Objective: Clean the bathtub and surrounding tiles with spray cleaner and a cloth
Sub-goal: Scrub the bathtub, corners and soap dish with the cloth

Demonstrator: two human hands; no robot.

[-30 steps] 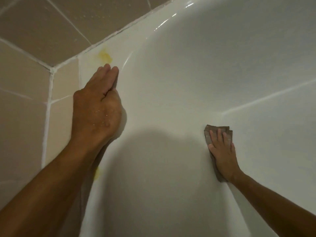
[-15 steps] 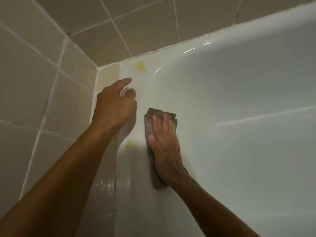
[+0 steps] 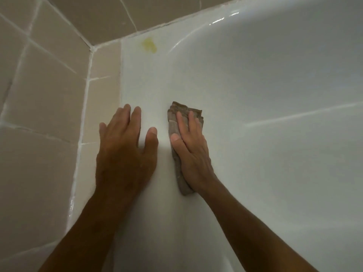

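A white bathtub (image 3: 255, 75) fills the right and middle of the view, and its flat rim runs along beige wall tiles (image 3: 45, 91). My right hand (image 3: 191, 148) presses a folded brown cloth (image 3: 174, 126) flat on the rim, fingers spread over it. My left hand (image 3: 125, 150) lies flat and open on the rim just left of the cloth, holding nothing. A yellow stain (image 3: 149, 46) sits on the rim near the far corner, beyond both hands. No spray bottle is in view.
White grout lines (image 3: 82, 122) run between the tiles and along the tub's edge. The tiled walls meet in a corner (image 3: 92, 48) at the far left. The tub's curved basin wall drops away to the right.
My left hand has come down from a loose raised pose to lie flat on the rim. My right hand with the cloth has moved left from the basin wall to beside it.
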